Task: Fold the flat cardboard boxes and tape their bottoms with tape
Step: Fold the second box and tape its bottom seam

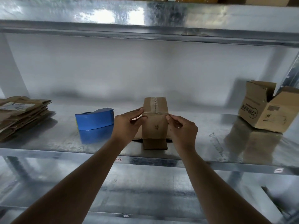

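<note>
A small brown cardboard box (155, 125) stands upside down on the metal shelf (202, 143), its taped bottom facing up and away. Clear tape runs along the bottom seam and across the near top edge. My left hand (127, 122) presses its fingertips on the box's upper left corner. My right hand (182, 128) pinches at the upper right corner, on the end of the tape strip. A flap of the box lies flat toward me on the shelf. A blue tape dispenser (95, 118) rests to the left of the box, untouched.
A stack of flat cardboard boxes (21, 113) lies at the shelf's far left. A larger folded box (268, 109) with open flaps stands at the far right. Another metal shelf (145, 21) hangs overhead, and a lower one sits below.
</note>
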Tool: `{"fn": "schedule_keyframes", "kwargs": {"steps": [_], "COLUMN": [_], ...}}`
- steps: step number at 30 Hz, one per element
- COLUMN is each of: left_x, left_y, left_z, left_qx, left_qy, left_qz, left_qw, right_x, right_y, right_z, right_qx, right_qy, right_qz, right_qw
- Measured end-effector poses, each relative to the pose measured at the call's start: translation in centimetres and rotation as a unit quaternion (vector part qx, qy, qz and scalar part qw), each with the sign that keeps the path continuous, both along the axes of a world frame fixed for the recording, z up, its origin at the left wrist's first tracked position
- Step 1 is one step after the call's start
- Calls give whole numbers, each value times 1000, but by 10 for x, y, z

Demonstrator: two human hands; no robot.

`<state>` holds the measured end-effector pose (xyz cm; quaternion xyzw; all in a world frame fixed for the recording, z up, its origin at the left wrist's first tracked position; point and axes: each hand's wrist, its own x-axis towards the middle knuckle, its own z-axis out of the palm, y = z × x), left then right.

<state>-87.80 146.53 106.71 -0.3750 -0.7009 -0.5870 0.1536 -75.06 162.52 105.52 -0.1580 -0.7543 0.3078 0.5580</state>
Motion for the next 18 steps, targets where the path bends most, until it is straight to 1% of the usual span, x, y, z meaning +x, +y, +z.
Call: {"fn": "schedule_keyframes", "kwargs": {"steps": [2, 5, 9, 12, 16, 18], "left_x": [2, 1, 0, -1, -1, -4], "left_y": [0, 1, 3, 4, 4, 0], "left_z": [2, 2, -5, -8, -9, -11], "left_qx": [-3, -23, -46, -51, -71, -84], "left_qy": [-7, 30, 128, 167, 173, 137], "left_qz": [12, 28, 60, 67, 69, 46], "left_qw": [1000, 999, 989, 982, 980, 986], "right_x": [0, -3, -11, -12, -7, -4], "right_y": [0, -2, -16, -23, -21, -20], "right_z": [-1, -1, -7, -9, -10, -9], "right_qx": [1, 7, 3, 9, 37, 28], "right_qy": [-2, -12, -49, -63, -52, -43], "right_qz": [-13, -51, -110, -118, -94, -74], "right_qw": [1000, 999, 993, 991, 993, 996]}}
